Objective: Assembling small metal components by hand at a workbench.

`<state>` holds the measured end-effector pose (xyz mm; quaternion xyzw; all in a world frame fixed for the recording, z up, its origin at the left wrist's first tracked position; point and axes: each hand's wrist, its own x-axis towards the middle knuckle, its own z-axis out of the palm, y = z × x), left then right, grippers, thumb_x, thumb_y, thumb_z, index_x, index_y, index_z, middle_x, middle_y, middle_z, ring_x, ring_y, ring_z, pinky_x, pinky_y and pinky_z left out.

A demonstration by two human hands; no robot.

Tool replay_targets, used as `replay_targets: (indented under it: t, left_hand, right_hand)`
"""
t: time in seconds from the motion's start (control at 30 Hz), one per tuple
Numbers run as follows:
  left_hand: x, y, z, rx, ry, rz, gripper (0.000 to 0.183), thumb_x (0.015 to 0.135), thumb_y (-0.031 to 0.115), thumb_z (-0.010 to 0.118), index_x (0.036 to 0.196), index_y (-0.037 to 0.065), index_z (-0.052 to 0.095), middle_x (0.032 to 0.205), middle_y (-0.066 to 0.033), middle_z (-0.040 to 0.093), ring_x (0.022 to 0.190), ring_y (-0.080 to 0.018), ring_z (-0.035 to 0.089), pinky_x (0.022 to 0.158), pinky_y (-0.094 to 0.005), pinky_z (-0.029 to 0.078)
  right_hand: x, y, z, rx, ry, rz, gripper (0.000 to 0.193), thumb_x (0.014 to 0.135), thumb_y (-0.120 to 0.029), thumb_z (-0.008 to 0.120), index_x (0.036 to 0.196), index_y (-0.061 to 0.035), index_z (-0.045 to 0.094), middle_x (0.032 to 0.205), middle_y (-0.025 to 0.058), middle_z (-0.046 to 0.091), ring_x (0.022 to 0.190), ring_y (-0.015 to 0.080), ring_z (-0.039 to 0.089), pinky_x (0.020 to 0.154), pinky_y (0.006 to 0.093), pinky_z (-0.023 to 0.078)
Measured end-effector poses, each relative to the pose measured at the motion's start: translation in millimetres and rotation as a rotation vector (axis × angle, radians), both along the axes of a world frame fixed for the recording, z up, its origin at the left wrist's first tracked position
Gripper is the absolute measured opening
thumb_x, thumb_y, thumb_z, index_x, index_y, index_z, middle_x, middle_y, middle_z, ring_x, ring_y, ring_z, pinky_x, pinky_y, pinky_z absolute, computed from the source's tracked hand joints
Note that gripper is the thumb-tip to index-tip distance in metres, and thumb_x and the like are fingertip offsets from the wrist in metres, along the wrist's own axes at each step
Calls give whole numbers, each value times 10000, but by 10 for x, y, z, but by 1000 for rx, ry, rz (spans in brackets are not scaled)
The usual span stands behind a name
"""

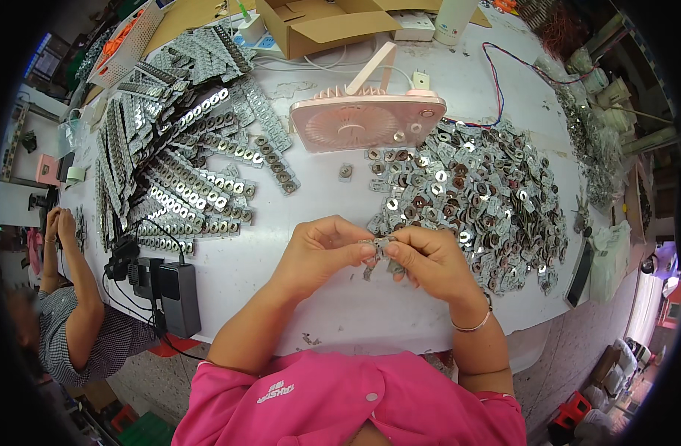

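Note:
My left hand (319, 256) and my right hand (435, 262) meet over the near middle of the white table (362, 305). Between their thumbs and fingertips they pinch small grey metal pieces (380, 244), whose exact shape the fingers partly hide. Just right of my hands spreads a big loose pile of small grey plates with round discs (474, 201), some silvery and some brown. A single plate (345, 172) lies apart, beyond my fingers. To the left, many strips of joined plates (184, 186) are heaped in layers.
A pink fan (366, 121) stands behind my hands, with an open cardboard box (318, 26) farther back. Black power adapters and cables (178, 297) sit at the left front edge. At far left another person's arms (76, 253) show. A white basket (128, 46) holds orange things.

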<state>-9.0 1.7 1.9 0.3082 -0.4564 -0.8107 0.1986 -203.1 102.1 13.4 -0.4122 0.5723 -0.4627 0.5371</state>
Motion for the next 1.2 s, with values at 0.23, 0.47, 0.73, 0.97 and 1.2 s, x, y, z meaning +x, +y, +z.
replay_targets:
  t: [0.23, 0.47, 0.73, 0.97, 1.2]
  left_hand:
    - [-89, 85, -41, 30, 195, 132, 116, 876, -45, 675, 984, -3, 666, 933, -128, 694, 841, -186, 681, 747, -316, 573]
    - [-146, 135, -26, -958, -36, 265, 256, 805, -81, 708, 1037, 24, 708, 945, -91, 693, 836, -177, 676, 732, -273, 549]
    - [-183, 158, -61, -967, -28, 355, 252, 793, -85, 712, 1009, 43, 717, 956, -105, 696, 844, -184, 684, 721, -269, 549]
    - [-184, 166, -114, -693, 22, 162, 197, 884, -84, 648, 1075, -33, 657, 1056, -120, 641, 903, -180, 664, 793, -299, 568]
    - [-168, 144, -90, -315, 61, 126, 213, 902, -48, 650, 1111, -12, 678, 1080, -101, 645, 938, -176, 674, 799, -288, 579]
  right_hand:
    - [80, -16, 44, 131, -386, -124, 203, 1000, -219, 588, 947, -27, 627, 679, -46, 541, 502, 27, 474, 431, 190, 378]
    - [171, 13, -64, -14, -51, -178, 170, 1004, -201, 576, 919, -55, 592, 670, -70, 500, 537, 1, 410, 468, 185, 340]
    - [222, -5, 41, 55, -218, -246, 184, 1000, -201, 583, 893, -52, 582, 656, -53, 512, 496, 13, 452, 432, 191, 354]
    - [28, -14, 87, 74, -105, -210, 184, 961, -178, 645, 878, -19, 606, 653, -3, 590, 504, 49, 530, 446, 207, 407]
    - [-63, 36, 80, -52, 222, -159, 174, 910, -151, 691, 1011, -14, 726, 721, 37, 682, 605, 54, 601, 530, 220, 461]
